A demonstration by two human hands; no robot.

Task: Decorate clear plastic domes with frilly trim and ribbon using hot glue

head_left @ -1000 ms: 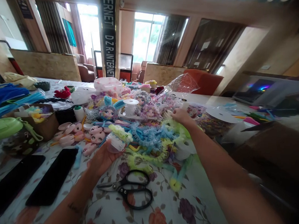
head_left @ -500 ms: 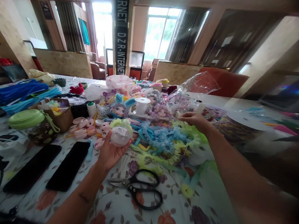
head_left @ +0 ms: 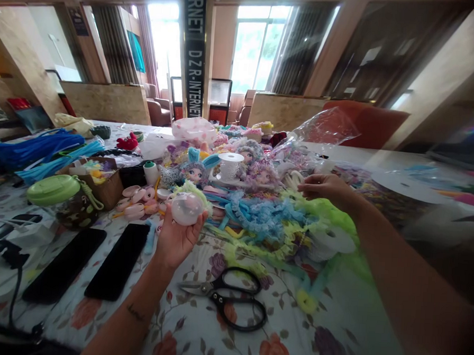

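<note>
My left hand (head_left: pixel 176 238) holds up a round, pale pink doll head (head_left: pixel 186 208) with light green frilly trim on its far side, just above the floral tablecloth (head_left: pixel 197 334). My right hand (head_left: pixel 326 188) reaches over a heap of blue lace (head_left: pixel 264 216) and green lace (head_left: pixel 326 214), fingers pinched together near a clear plastic bag (head_left: pixel 322 129); I cannot tell what it pinches. A row of loose pink doll faces (head_left: pixel 138 201) lies left of my left hand. Black scissors (head_left: pixel 230 299) lie shut on the cloth below my hands.
Finished dolls (head_left: pixel 197 173) and a white thread spool (head_left: pixel 229 166) stand behind the lace. Two black phones (head_left: pixel 93 262) lie at the left, beside a green lidded pouch (head_left: pixel 55 192), a cardboard box (head_left: pixel 101 183) and blue pipe cleaners (head_left: pixel 32 148). A white ribbon reel (head_left: pixel 331 240) sits in the green lace.
My left hand has turned the doll head and lifted it slightly. My right hand has drawn back from the bag toward me, over the lace. The camera has shifted a little.
</note>
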